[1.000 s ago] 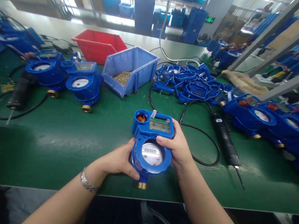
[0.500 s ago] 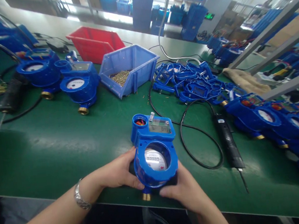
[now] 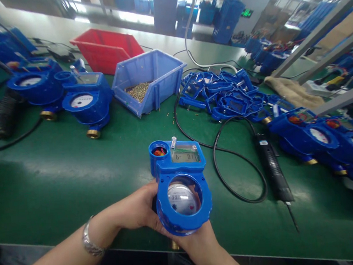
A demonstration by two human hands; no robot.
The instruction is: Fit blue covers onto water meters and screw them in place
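I hold a blue water meter [image 3: 181, 181] upright near the front edge of the green table [image 3: 75, 178]. It has a round dial below and a small lit display on top. My left hand [image 3: 138, 210], with a silver bracelet on the wrist, grips the meter's left side. My right hand [image 3: 198, 242] is under the meter and cups its base, so most of its fingers are hidden behind the body. A brass fitting pokes out below the meter.
Two more blue meters [image 3: 84, 101] stand at the left. A blue bin of small brass screws [image 3: 147, 83] and a red bin [image 3: 104, 48] sit behind. A pile of blue covers [image 3: 225, 95], a black electric screwdriver [image 3: 274, 169] with its cable, and a row of meters [image 3: 319, 136] lie right.
My right hand slid from the meter's right side down under its base. The meter tilted more upright and came nearer to the table's front edge.
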